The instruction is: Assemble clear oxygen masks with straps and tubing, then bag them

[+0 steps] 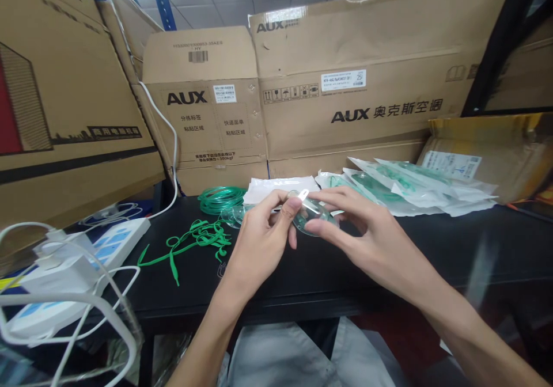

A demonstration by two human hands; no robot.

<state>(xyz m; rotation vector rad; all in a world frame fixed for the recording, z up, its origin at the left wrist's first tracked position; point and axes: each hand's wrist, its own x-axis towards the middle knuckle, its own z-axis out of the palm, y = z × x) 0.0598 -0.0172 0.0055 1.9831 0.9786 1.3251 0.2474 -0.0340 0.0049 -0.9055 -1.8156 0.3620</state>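
Both hands hold a clear, green-tinted plastic mask just above the black table. My left hand pinches a small white tab at its upper left, thumb on top. My right hand grips the right side, with the thumb on the near face and the fingers over the far edge. Another clear plastic piece lies behind my left wrist, partly hidden. To the left are a coil of green tubing and a tangle of green elastic straps.
Several paper-and-film pouches with green contents lie at the back right, near a taped carton. A white power strip with loose cables stands at left on the black table. Large cardboard panels wall off the back.
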